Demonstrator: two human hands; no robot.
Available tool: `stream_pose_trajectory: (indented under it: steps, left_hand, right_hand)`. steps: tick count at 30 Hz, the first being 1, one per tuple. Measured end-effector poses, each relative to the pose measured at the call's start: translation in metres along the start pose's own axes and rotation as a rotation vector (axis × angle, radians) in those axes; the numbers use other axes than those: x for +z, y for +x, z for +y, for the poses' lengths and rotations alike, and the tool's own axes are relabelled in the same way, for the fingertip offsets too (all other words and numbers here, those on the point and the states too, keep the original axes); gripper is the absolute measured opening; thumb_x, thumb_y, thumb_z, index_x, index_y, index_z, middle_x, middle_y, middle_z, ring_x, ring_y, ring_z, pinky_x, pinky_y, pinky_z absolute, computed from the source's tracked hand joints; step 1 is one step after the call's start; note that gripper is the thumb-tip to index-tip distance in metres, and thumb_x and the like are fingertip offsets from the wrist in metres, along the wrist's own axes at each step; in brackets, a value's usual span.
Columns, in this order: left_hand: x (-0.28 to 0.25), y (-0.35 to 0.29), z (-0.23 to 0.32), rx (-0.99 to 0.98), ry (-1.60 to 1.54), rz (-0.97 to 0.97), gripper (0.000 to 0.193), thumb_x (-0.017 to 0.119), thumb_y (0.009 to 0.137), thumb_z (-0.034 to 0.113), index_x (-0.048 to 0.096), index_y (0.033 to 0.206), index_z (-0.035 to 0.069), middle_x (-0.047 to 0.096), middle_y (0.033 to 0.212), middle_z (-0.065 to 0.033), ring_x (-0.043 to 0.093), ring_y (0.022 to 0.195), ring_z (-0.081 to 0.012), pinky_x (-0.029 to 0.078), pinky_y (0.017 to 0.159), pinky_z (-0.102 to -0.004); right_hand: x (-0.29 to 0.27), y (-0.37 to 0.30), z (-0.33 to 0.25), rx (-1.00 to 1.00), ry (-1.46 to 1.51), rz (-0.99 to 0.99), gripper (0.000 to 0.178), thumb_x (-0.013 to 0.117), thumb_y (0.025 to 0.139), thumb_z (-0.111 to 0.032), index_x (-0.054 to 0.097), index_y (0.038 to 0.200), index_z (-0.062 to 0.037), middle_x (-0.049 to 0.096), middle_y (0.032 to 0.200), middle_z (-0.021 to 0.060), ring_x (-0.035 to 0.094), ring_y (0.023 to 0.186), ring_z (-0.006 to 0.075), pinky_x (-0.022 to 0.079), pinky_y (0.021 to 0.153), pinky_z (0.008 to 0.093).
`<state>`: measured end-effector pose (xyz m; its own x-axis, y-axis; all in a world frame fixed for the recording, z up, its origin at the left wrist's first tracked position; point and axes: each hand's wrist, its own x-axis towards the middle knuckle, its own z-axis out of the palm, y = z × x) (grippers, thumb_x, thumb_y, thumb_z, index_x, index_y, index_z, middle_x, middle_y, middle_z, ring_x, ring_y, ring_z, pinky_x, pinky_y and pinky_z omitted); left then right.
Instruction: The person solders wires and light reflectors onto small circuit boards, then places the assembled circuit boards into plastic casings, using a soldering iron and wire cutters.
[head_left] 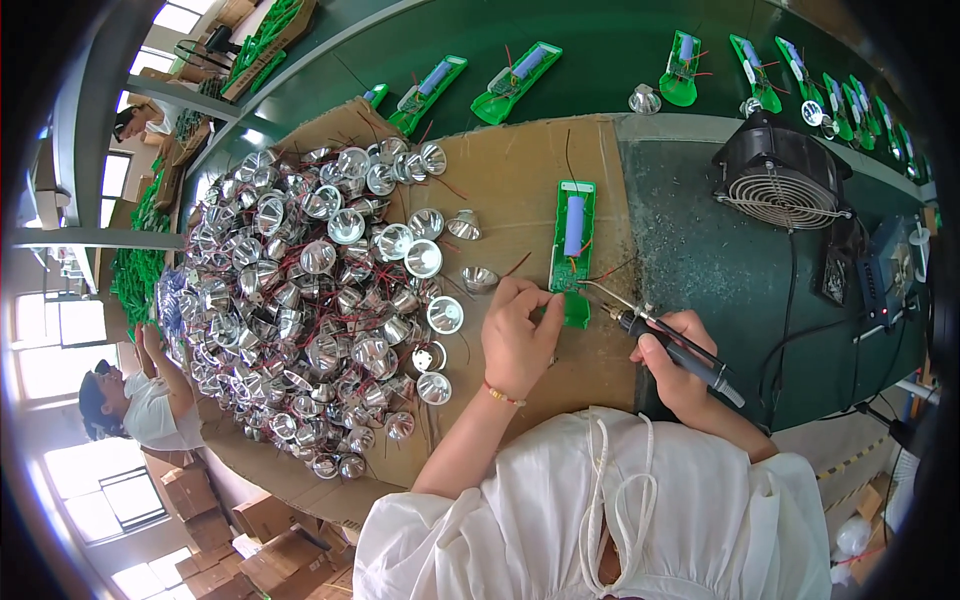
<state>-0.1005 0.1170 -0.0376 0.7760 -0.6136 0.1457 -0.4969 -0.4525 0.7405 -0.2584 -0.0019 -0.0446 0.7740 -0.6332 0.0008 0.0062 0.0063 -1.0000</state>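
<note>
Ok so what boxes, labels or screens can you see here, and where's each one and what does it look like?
Cardboard boxes: brown, stacked at lower left, below the bench.
Cardboard sheet: flat brown, covering the bench under the hands.
Control unit: dark box at the right edge, beside the black fan; any display too small to tell.
No signs in view.

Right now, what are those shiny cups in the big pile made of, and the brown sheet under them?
The shiny cups look like metal or metal-coated plastic: they are silvery and mirror the light, and the look alone cannot settle which. The brown sheet looks like cardboard: dull, tan, with creases and torn edges.
</note>
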Motion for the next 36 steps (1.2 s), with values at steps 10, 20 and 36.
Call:
stream_pose_trajectory:
  steps: [10,20,36]
  left_hand:
    - [-0.002,0.002,0.003,-0.054,-0.031,-0.041,0.011,0.065,0.074,0.011,0.062,0.072,0.001,0.054,0.079,-0.0090,0.055,0.061,-0.0209,0.044,0.055,-0.0298]
    - [-0.001,0.002,0.003,-0.061,-0.037,-0.030,0.011,0.065,0.073,0.011,0.062,0.072,0.000,0.055,0.078,-0.0097,0.056,0.060,-0.0210,0.044,0.055,-0.0297]
    - [-0.050,-0.019,0.017,0.124,0.077,0.216,0.012,0.069,0.067,0.006,0.062,0.076,0.003,0.057,0.075,-0.0095,0.055,0.068,-0.0234,0.045,0.062,-0.0321]
  right_hand:
    - [0.000,0.000,0.002,0.005,0.006,0.011,0.014,0.055,0.083,-0.007,0.045,0.089,0.0007,0.057,0.070,0.0097,0.058,0.059,0.0134,0.047,0.052,0.0245]
    - [-0.007,0.001,-0.002,-0.056,0.100,0.096,0.016,0.055,0.083,-0.006,0.044,0.091,0.0015,0.057,0.070,0.0112,0.058,0.059,0.0139,0.047,0.055,0.0250]
    - [-0.015,-0.003,0.001,-0.022,0.154,0.144,0.017,0.057,0.082,-0.009,0.045,0.090,0.0017,0.058,0.067,0.0097,0.057,0.058,0.0127,0.047,0.055,0.0244]
